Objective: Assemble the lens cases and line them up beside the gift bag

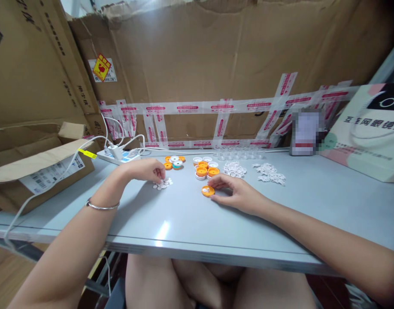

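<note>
My left hand (pixel 148 170) reaches down to a small pile of white discs (pixel 165 184) on the table. Its fingertips are pinched together at the pile's edge, and what is between them is hidden. With thumb and fingers, my right hand (pixel 232 191) grips the rim of a shallow orange round cap (pixel 207 194) resting on the table. A few small white pieces lie inside this cap. Just behind it are stacked orange and white round caps (pixel 201 171). Another cluster of orange, white and green round parts (pixel 174 163) sits beyond the disc pile.
Lacy white plastic pieces (pixel 269 174) lie in heaps at right, with transparent round parts (pixel 238 152) behind. A power strip (pixel 118 156) with white cables and an open carton (pixel 55 167) stand left. A phone (pixel 304 133) and a printed box (pixel 367 137) stand right.
</note>
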Tool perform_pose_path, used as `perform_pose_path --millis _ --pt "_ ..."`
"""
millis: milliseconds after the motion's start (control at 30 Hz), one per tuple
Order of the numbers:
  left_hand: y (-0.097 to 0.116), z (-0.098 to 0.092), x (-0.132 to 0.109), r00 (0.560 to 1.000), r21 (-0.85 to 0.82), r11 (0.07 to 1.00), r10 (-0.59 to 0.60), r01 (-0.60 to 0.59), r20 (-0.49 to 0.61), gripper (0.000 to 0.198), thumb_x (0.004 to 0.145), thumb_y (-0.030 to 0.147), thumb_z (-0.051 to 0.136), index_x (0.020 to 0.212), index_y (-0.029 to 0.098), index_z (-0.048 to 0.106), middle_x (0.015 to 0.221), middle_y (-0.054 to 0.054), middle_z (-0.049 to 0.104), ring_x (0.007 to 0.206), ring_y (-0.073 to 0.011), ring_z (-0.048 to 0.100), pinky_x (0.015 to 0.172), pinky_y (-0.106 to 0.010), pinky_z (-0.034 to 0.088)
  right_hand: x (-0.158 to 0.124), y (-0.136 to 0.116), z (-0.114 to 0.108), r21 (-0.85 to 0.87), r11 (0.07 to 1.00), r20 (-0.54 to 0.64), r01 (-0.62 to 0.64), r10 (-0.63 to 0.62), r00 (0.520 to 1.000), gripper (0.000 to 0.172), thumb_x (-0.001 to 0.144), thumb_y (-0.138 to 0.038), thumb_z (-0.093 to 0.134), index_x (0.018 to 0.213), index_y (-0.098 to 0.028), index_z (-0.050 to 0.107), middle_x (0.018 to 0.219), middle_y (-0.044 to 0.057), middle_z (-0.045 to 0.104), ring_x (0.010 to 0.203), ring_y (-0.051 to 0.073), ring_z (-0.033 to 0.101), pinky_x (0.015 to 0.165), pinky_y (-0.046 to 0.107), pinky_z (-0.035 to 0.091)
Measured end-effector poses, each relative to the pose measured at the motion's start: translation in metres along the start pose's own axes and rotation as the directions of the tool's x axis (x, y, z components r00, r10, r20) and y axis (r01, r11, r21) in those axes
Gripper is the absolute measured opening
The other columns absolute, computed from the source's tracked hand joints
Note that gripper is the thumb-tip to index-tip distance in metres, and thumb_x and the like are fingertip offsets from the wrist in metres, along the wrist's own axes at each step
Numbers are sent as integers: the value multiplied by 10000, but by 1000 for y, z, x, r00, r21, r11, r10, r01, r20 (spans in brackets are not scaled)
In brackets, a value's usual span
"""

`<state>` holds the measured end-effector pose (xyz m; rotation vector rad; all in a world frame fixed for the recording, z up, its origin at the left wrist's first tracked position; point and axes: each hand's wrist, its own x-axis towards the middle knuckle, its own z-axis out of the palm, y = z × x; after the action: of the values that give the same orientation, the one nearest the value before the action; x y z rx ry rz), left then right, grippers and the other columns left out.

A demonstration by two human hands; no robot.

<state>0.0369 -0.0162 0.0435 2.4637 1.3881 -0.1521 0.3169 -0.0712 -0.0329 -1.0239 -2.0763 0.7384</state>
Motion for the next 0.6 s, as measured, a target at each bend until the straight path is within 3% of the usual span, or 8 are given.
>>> perform_pose_path --millis 600 --pt "-6 0 2 997 -25 1000 -14 13 -78 155 650 261 563 689 199 700 664 11 675 610 -115 557 547 -178 358 0 -1 -1 48 998 -57 -31 34 998 270 714 -386 614 889 -185 572 966 71 644 880 187 623 858 383 505"
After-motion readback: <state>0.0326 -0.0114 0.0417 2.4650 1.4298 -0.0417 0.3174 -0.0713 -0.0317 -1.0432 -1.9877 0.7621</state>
